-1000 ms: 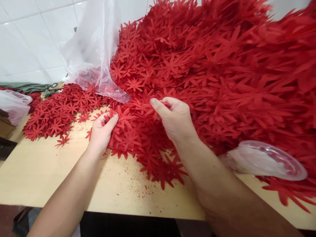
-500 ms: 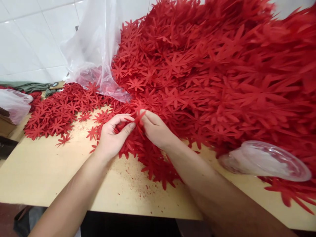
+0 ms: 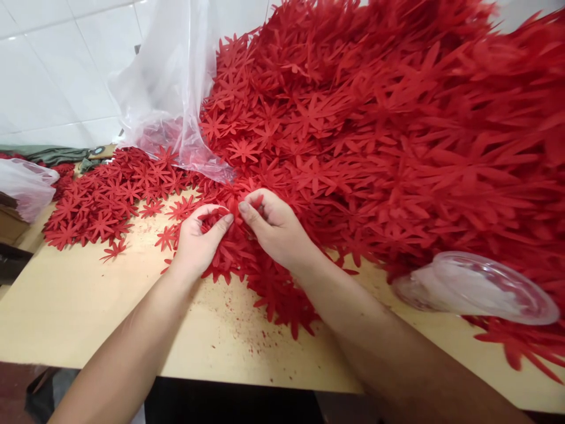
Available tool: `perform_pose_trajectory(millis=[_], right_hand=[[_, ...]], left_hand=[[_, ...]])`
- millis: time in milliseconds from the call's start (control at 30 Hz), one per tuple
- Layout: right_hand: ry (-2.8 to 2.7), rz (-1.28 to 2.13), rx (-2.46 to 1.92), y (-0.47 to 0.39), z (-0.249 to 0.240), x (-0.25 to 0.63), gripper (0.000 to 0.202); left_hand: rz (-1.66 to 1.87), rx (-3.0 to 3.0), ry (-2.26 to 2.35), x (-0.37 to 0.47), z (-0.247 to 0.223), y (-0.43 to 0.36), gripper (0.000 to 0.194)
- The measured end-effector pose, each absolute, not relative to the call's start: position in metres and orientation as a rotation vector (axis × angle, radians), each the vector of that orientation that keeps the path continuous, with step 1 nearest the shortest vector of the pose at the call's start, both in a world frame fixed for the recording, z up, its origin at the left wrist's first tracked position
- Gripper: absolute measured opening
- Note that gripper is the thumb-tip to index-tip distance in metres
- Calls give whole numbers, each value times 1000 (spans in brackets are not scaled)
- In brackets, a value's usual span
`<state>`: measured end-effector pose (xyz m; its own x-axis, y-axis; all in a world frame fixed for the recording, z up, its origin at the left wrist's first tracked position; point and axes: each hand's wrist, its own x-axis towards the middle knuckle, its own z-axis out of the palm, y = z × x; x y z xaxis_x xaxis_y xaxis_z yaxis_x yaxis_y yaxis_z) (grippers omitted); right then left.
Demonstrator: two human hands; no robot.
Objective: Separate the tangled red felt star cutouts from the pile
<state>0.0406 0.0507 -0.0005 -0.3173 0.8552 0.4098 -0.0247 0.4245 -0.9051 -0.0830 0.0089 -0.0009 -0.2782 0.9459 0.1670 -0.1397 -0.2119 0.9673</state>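
Note:
My left hand (image 3: 198, 241) pinches a red flower-shaped cutout (image 3: 236, 215) between thumb and fingers, above the front of a large heap. My right hand (image 3: 277, 228) faces it from the right, fingers curled and thumb against the forefinger, with a bit of red showing between them. The heap (image 3: 309, 118) is made of red cutouts with long narrow petals, many stacked inside one another. A lower cluster of the same cutouts (image 3: 289, 300) lies beneath my hands. Fingers hide part of the held piece.
A clear plastic bag (image 3: 163, 88) leans on the heap at the back left. A smaller pile (image 3: 101, 200) of cutouts lies left. At right sits a clear plastic tub (image 3: 477, 288). Red scraps dot the pale table (image 3: 66, 306); a white tiled wall (image 3: 57, 76) stands behind.
My right hand has turned, bringing its thumb into view, and my fingertips have drawn a little apart. The left hand has shifted slightly left.

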Motion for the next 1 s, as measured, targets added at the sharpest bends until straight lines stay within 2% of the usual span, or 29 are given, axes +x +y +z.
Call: perform_pose_trajectory(millis=[167, 267, 367, 500, 567, 767, 867, 1000], right_hand=[[-1565, 1225, -732, 57, 3, 48, 38], [-1467, 1203, -768, 69, -2, 55, 35], [-1450, 956, -796, 83, -8, 68, 27], [-1613, 380, -885, 85, -4, 80, 39], [-1695, 234, -889, 77, 1, 77, 39], [-1888, 502, -749, 50, -1, 45, 21], [-1803, 686, -803, 52, -6, 42, 10], [-1581, 780, -819, 59, -4, 49, 9]], left_hand=[[1632, 930, 1132, -85, -2, 10, 23], [1691, 833, 1133, -92, -1, 13, 27], [1734, 798, 1139, -99, 0, 17, 28], [1729, 792, 1165, -100, -1, 18, 31], [1710, 809, 1180, -97, -1, 16, 32], [1610, 937, 1185, -87, -1, 10, 29], [1570, 974, 1187, -85, -1, 9, 32], [1531, 1057, 1205, -85, 1, 9, 26]])
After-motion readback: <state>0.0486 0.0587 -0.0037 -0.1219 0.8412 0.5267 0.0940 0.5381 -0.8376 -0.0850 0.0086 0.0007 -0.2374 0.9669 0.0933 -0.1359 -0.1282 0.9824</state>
